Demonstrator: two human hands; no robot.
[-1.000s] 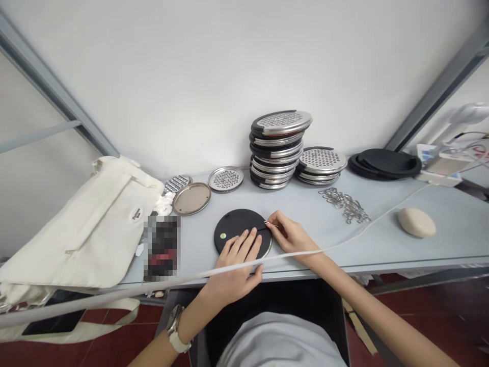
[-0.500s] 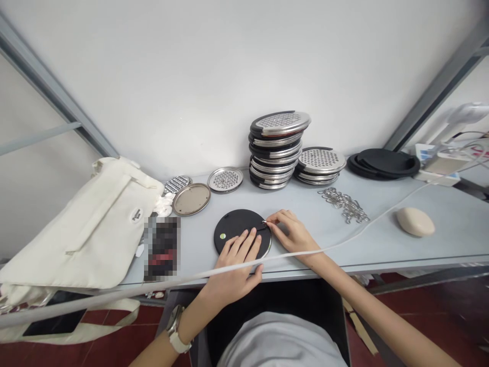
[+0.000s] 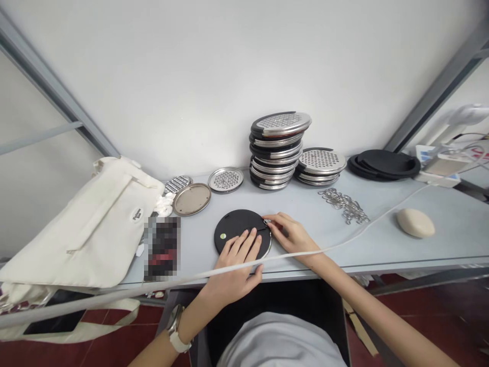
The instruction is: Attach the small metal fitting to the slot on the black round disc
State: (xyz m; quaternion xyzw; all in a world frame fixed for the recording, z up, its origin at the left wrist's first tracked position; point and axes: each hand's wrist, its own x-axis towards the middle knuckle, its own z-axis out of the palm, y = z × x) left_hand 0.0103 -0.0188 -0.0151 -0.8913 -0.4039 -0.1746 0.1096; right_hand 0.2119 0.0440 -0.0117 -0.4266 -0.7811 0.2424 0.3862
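A round black plastic disc [image 3: 232,224] with a small green sticker lies on the grey table, a strip of shiny metal showing along its right rim. My left hand [image 3: 240,260] rests flat on its near part, fingers stretched out across it. At the upper right edge of the disc, my right hand [image 3: 292,234] pinches a small metal clip [image 3: 266,221] between thumb and forefinger. Exactly how the clip meets the disc is too small to tell. To the right lies a pile of similar metal clips [image 3: 346,205].
Behind the disc stand a tall stack of round graters [image 3: 277,153] and a lower stack [image 3: 321,162]. Loose metal discs [image 3: 192,199] lie at left beside a cream bag [image 3: 87,219]. Black plates [image 3: 384,164] and a beige rounded object [image 3: 415,222] sit right. A white cable [image 3: 359,232] crosses in front.
My right fingers have shifted very slightly at the disc's edge, and more of the metal clip shows there. The left hand stays in place on the disc.
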